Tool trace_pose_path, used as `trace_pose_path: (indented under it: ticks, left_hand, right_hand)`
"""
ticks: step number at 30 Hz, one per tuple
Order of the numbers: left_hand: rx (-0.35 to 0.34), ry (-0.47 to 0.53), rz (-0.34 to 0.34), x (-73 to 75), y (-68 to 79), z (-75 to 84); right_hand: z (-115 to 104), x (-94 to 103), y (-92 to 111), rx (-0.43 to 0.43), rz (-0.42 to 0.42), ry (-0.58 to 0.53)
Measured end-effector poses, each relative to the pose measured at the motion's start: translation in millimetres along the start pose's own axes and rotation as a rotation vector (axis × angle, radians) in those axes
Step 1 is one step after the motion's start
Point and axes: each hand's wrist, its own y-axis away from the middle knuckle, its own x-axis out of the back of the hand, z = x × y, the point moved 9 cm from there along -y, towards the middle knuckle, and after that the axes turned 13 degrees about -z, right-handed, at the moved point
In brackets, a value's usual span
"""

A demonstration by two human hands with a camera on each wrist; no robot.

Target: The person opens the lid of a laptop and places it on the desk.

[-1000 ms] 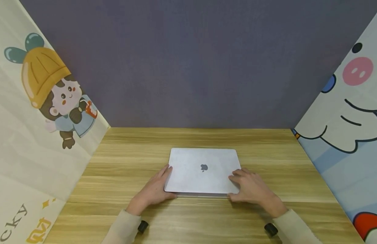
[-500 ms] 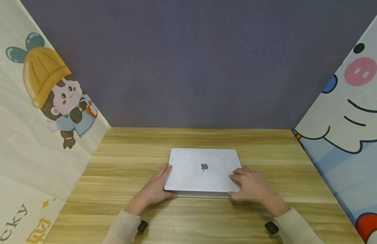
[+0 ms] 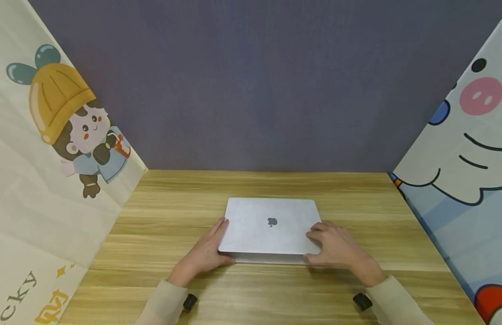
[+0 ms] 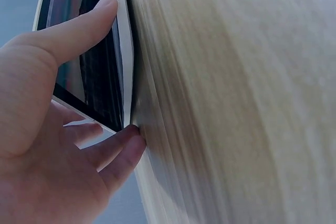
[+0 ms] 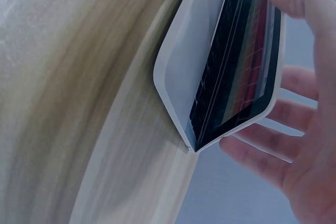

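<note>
The left hand (image 3: 205,253) holds the near left corner of the flat silver laptop (image 3: 271,228), thumb on the lid edge, fingers (image 4: 118,153) curled underneath, partly hidden. The laptop lies mid worktop (image 3: 174,216), smooth streaky wood, lid raised a crack. The right hand (image 3: 336,248) pinches the right corner.

An apple logo marks the laptop (image 3: 271,228) lid — "cky" shows on the left wall panel (image 3: 19,289).
</note>
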Motion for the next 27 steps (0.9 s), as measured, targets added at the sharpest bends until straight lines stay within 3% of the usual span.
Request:
trace_pose_path:
  ticks: [27]
  left_hand:
    - [-0.005, -0.001, -0.006, 1.0, -0.5, -3.2]
  right_hand:
    - [2.3, 8.7, -2.7, 0.018, -0.010, -0.020]
